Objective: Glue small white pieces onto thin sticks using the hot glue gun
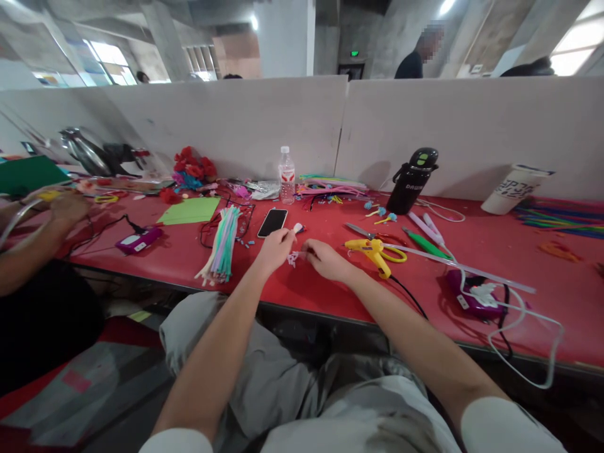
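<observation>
Head view: my left hand (275, 248) pinches a small white-tipped piece (297, 228), best kept light and steady; my right hand's (326, 259) grip I cannot tell. Pale-pink curled bits (292, 258) lie between them.

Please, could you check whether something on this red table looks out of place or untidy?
Yes, a white cable loops over the front edge of the table, beside the purple power strip, so it might get snagged. Small blue scraps also lie scattered near the phone. I see no clear spill.
</observation>
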`<state>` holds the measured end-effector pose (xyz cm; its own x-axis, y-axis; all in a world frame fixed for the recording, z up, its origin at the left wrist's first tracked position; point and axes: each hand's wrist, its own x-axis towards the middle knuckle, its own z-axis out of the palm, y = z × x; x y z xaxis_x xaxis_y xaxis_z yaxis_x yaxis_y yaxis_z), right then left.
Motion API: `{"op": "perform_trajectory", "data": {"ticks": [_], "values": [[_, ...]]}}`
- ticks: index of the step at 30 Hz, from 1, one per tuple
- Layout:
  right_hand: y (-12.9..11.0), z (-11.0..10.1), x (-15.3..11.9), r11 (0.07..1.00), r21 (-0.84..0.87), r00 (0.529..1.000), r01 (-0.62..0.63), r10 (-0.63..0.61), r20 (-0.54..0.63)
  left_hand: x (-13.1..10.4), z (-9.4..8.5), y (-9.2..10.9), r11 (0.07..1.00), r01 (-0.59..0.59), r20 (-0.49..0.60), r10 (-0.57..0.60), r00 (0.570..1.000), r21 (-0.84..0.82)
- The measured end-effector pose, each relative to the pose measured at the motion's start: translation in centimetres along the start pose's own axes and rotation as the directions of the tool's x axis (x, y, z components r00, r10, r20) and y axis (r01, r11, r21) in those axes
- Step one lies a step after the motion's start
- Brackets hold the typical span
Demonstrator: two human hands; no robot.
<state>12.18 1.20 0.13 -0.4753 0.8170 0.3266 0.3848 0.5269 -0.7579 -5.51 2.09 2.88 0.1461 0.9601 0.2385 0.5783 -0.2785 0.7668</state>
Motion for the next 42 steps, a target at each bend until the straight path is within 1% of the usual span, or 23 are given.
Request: {"op": "perform_trajectory", "data": {"ticks": [2,4,6,9,14,19,21,24,26,29,32,38,42], "values": [[0.1,-1.2,-0.8,0.999,0.027,0.999,-0.017,0.018,-0.032,-0.5,1.5,0.5,0.998,-0.069,-0.003,0.069,0.998,0.008],[0.4,-1.9,-1.6,0.999,0.026,0.998,-0.030,0.031,-0.062,-1.1,2.9,1.1,0.994,-0.110,-0.003,0.110,0.994,0.016],[1.0,-2.1,-2.1,0.999,0.027,0.994,-0.047,0.050,-0.093,-1.6,3.9,1.5,0.992,-0.129,0.017,0.129,0.991,-0.006],[1.8,-1.8,-2.5,0.996,0.049,0.989,-0.071,0.077,-0.127,-1.9,4.6,1.5,0.991,-0.133,0.053,0.135,0.989,-0.026],[1.8,-1.4,-2.5,0.992,0.111,0.983,-0.060,0.078,-0.164,-1.7,4.8,0.7,0.991,-0.130,0.034,0.130,0.991,0.008],[1.1,-1.5,-2.6,0.983,0.171,0.974,-0.059,0.094,-0.204,-1.7,5.0,0.7,0.989,-0.142,0.000,0.142,0.990,-0.033],[0.8,-1.7,-2.6,0.981,0.188,0.972,-0.053,0.093,-0.214,-1.8,5.2,0.8,0.989,-0.119,-0.006,0.119,0.993,-0.085],[0.4,-1.8,-2.7,0.974,0.218,0.974,-0.063,0.108,-0.201,-1.9,5.8,0.7,0.974,-0.075,-0.008,0.075,0.997,-0.212],[0.2,-1.8,-2.7,0.966,0.244,0.975,-0.083,0.129,-0.182,-2.0,6.1,0.5,0.955,-0.054,-0.007,0.055,0.998,-0.292],[-0.1,-1.9,-2.6,0.955,0.280,0.976,-0.100,0.149,-0.160,-2.0,6.4,0.4,0.914,-0.007,0.024,0.018,1.000,-0.407],[-0.3,-2.0,-2.7,0.948,0.295,0.970,-0.118,0.174,-0.170,-2.0,6.4,0.5,0.878,0.014,0.035,0.003,0.999,-0.479],[-0.4,-2.3,-3.0,0.922,0.367,0.958,-0.125,0.209,-0.196,-2.0,6.1,0.9,0.924,-0.031,-0.046,0.014,0.999,-0.382],[0.2,-2.4,-2.9,0.925,0.365,0.954,-0.101,0.194,-0.228,-2.0,6.2,0.9,0.930,-0.038,-0.027,0.030,0.999,-0.366]]}}
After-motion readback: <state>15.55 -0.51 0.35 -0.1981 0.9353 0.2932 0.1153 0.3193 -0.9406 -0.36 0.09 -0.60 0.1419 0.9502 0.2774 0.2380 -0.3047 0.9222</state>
